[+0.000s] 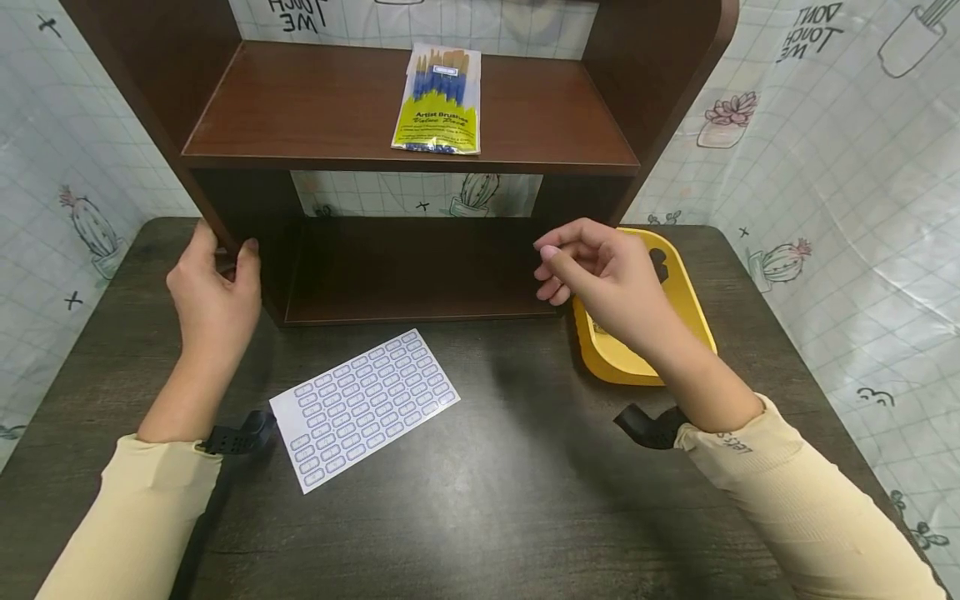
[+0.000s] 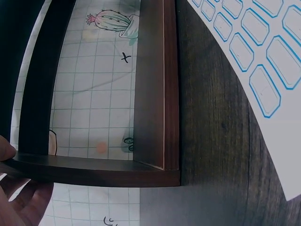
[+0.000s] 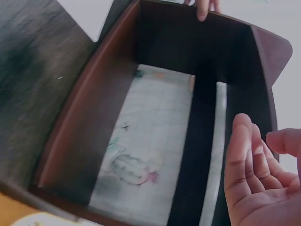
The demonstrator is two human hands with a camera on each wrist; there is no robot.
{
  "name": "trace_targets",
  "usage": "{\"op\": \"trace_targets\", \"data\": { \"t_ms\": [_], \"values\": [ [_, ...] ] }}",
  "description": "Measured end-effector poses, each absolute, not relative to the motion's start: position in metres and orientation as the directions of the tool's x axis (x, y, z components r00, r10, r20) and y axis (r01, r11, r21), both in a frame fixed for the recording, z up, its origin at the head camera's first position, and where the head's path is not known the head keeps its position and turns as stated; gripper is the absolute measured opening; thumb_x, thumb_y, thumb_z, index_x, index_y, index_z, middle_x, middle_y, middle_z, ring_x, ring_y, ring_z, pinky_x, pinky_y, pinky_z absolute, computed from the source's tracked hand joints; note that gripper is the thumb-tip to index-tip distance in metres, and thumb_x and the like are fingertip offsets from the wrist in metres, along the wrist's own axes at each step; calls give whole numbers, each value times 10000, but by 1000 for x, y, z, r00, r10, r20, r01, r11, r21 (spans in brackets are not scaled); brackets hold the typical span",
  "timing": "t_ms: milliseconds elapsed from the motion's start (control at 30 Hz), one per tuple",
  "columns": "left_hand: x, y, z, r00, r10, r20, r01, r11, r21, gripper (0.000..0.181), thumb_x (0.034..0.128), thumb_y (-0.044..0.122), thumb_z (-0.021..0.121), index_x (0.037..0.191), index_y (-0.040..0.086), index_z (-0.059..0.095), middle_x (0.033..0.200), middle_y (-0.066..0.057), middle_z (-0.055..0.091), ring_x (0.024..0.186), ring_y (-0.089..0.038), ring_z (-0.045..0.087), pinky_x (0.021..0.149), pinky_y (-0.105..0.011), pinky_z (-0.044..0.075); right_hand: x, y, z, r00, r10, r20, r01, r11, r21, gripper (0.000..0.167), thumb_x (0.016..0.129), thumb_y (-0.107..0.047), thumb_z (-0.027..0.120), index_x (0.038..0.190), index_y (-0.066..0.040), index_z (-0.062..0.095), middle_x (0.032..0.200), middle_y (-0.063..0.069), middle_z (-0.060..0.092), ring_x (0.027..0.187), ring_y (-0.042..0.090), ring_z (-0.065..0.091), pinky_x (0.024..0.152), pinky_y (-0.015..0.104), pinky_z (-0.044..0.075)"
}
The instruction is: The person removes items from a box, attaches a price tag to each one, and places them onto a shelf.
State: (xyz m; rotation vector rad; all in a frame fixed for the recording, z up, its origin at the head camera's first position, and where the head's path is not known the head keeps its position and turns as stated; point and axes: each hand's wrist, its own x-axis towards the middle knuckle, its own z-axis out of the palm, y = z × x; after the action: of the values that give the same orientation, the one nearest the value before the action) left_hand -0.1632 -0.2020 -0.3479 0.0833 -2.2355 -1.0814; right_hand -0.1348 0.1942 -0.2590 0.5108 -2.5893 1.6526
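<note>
A dark brown wooden shelf unit stands at the back of the table. My left hand grips the front edge of its left side panel. In the left wrist view, the thumb lies on one face of the panel and the other fingers on the opposite face. My right hand hovers in front of the right side panel, fingers loosely bent, with nothing between them. The right wrist view shows these fingers apart from the wood. A pack of artist brushes lies on the middle shelf board.
A white sheet of blue-outlined labels lies on the dark table in front of the shelf unit. Right of the unit stands a yellow plastic basket, partly hidden by my right hand and forearm. Patterned white sheeting surrounds the table.
</note>
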Motion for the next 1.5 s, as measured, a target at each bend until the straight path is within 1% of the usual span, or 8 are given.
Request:
{"op": "trace_targets", "data": {
  "t_ms": [167, 367, 567, 633, 733, 867, 1000, 1500],
  "values": [
    [-163, -203, -348, -792, -319, 521, 209, 660, 721, 261, 1031, 167, 583, 1195, -23, 655, 1086, -233, 753, 789, 251, 474, 727, 5, 387, -132, 212, -278, -948, -254, 194, -300, 497, -814, 146, 1020, -98, 658, 1118, 1, 702, 914, 12, 746, 782, 60, 742, 720, 213, 614],
    [-163, -203, -348, -795, -319, 516, 208, 656, 725, 265, 1034, 173, 577, 1203, -15, 655, 1080, -231, 749, 770, 250, 477, 709, -6, 389, -135, 240, -300, -943, -242, 230, -334, 678, -655, 162, 1011, -187, 695, 1117, -72, 736, 979, 83, 765, 805, -41, 660, 699, 112, 527],
    [-163, -203, -348, -794, -312, 521, 214, 659, 721, 263, 1034, 176, 580, 1199, -13, 659, 1071, -238, 748, 759, 245, 477, 701, -9, 387, -141, 271, -314, -956, -219, 198, -294, 759, -580, 205, 1022, -226, 685, 1148, -67, 717, 1093, 100, 761, 905, -147, 579, 792, 65, 492],
    [-162, -203, -348, -795, -311, 521, 214, 660, 720, 263, 1035, 175, 578, 1202, -13, 658, 1073, -237, 748, 761, 249, 474, 703, -8, 386, -144, 280, -318, -963, -204, 178, -270, 774, -573, 225, 1021, -235, 688, 1166, -64, 709, 1117, 107, 752, 932, -116, 590, 808, 65, 480],
    [-161, -202, -347, -795, -312, 519, 211, 661, 720, 269, 1037, 176, 576, 1206, -17, 656, 1076, -236, 748, 766, 253, 470, 702, -17, 384, -149, 293, -322, -974, -191, 125, -228, 792, -566, 296, 1018, -261, 692, 1219, -44, 682, 1178, 133, 730, 1016, 57, 655, 832, 97, 479],
    [-160, -202, -347, -796, -315, 518, 207, 662, 720, 267, 1036, 172, 578, 1206, -18, 656, 1079, -232, 751, 769, 247, 470, 706, -22, 385, -157, 306, -328, -983, -184, 25, -165, 804, -572, 426, 1016, -297, 694, 1314, -3, 617, 1287, 197, 672, 1159, 314, 651, 977, 333, 545],
    [-161, -202, -347, -797, -316, 516, 203, 664, 720, 268, 1035, 177, 579, 1214, -6, 659, 1095, -220, 755, 779, 240, 474, 723, -7, 391, -164, 318, -335, -983, -173, -57, -109, 809, -578, 531, 1015, -324, 691, 1391, 23, 548, 1380, 238, 605, 1265, 396, 590, 1057, 590, 499],
    [-164, -204, -348, -790, -315, 525, 208, 669, 714, 259, 1027, 178, 580, 1181, -15, 659, 1061, -237, 755, 776, 260, 469, 727, -22, 393, -181, 336, -350, -946, -176, -273, 21, 806, -592, 854, 988, -340, 732, 1554, 108, 278, 1562, 347, 383, 1452, 515, 393, 1172, 638, 403]
  ]
}}
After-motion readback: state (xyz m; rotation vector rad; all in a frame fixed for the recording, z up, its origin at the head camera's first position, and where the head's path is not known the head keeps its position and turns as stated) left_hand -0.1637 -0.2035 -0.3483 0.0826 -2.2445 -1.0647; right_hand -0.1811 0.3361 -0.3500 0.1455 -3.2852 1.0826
